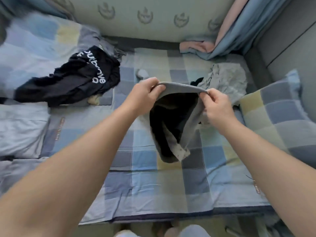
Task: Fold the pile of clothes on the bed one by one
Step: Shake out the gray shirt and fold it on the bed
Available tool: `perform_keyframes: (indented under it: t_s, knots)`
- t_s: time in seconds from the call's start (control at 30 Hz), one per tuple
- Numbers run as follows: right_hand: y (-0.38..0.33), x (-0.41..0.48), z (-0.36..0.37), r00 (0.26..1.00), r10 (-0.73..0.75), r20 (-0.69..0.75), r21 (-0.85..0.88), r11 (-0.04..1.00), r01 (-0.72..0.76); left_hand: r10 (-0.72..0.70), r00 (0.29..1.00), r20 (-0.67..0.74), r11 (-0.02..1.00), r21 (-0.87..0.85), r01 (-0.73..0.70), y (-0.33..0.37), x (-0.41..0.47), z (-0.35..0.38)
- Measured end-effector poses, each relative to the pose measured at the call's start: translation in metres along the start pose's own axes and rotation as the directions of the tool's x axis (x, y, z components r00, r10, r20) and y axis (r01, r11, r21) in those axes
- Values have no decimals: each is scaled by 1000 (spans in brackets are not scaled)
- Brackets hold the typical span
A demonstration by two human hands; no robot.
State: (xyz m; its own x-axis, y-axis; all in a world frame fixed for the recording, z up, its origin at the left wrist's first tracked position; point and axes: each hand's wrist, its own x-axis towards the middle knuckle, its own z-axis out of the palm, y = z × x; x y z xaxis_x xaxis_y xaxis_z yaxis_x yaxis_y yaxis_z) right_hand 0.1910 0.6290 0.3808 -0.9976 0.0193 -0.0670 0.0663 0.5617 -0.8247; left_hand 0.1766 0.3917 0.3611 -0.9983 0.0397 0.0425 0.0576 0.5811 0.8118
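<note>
A grey garment with a dark inside hangs above the checked bed sheet in the middle of the view. My left hand pinches its top edge on the left, and my right hand pinches the same edge on the right. The garment's lower end with a pale spotted patch droops toward the sheet. A black garment with white lettering lies crumpled at the back left. A crumpled light grey garment lies at the back right, with a bit of black cloth under it.
A small grey sock lies behind my left hand. A checked pillow sits at the right, a pale quilt at the left. Pink and blue cloth is bunched by the headboard. The bed's front edge runs near the bottom.
</note>
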Motion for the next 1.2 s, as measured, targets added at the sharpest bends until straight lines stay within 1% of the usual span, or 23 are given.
perform_keyframes:
  t_s: [0.1,0.2,0.33,0.43,0.5,0.57,0.63,0.73,0.83,0.87,0.93,0.97,1.03,1.1,1.13,1.17,1.2]
  knots:
    - [-52,-26,-1,999,-20,-26,75,997,21,53,999,12,998,19,-53,28,-24,-65]
    - [-90,-40,-1,999,-48,-13,132,990,49,107,993,-54,994,32,-105,47,-44,-109]
    - [-130,-53,-16,983,-165,74,222,964,145,104,986,-131,994,37,-100,77,-74,-145]
    - [-164,-61,-38,957,-251,148,326,926,192,107,979,-174,994,23,-105,104,-89,-170]
    - [-194,-67,-53,935,-312,171,353,905,238,109,974,-198,994,30,-105,128,-95,-191]
    - [-225,-73,-65,914,-353,198,378,888,261,113,980,-167,994,23,-111,152,-98,-210]
    - [-255,-79,-75,894,-390,219,404,871,281,106,989,-106,994,42,-102,176,-101,-225]
    - [-295,-90,-83,864,-459,207,422,839,345,125,992,3,991,47,-125,198,-103,-239]
    - [-321,-99,-84,848,-495,187,451,811,374,209,976,64,976,-73,-204,208,-104,-248]
    - [-328,-100,-83,845,-503,183,454,805,381,221,971,90,970,-126,-209,211,-105,-250]
    - [-339,-100,-83,841,-515,165,469,791,392,210,968,139,949,-268,-167,216,-105,-252]
    - [-343,-100,-83,845,-513,149,481,784,392,205,971,122,932,-326,-155,220,-106,-254]
    - [-346,-98,-88,843,-523,123,482,774,410,177,984,-3,887,-434,-161,226,-103,-262]
    - [-340,-96,-92,823,-545,160,474,774,420,138,986,-97,820,-548,-168,233,-97,-275]
    - [-334,-96,-91,816,-540,208,460,790,406,131,986,-105,796,-581,-168,237,-96,-279]
    - [-326,-96,-88,814,-523,251,411,819,400,136,985,-102,791,-588,-170,242,-95,-282]
    - [-317,-94,-82,820,-504,270,327,849,414,152,984,-92,788,-590,-177,247,-95,-282]
